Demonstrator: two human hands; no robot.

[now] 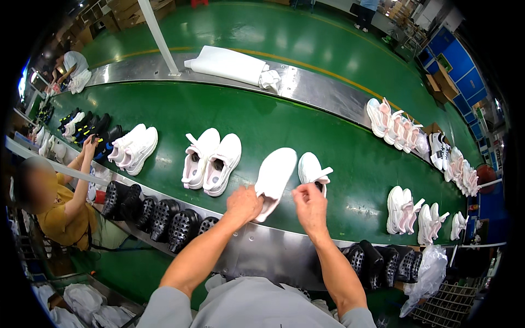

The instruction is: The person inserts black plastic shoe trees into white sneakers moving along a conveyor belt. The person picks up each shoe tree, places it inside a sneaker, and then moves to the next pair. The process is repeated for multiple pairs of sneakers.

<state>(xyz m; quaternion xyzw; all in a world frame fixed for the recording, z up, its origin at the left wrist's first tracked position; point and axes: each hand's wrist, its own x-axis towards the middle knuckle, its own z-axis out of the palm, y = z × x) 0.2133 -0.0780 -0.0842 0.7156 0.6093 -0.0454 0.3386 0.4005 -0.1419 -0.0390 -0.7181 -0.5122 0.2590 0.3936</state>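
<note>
Here, your left hand (pixel 244 203) is curled around the heel opening of a white shoe (pixel 278 170); your right hand (pixel 310 209) hangs half-closed by its mate (pixel 310 167) over the green belt (pixel 361 158), grip unclear. Both shoes look light, soft-topped, probably firmest at the heel.

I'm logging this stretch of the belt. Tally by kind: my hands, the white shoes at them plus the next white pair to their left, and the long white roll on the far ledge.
White shoes: 4
Hands: 2, left hand and right hand
Long white roll: 1
Total: 7
</note>
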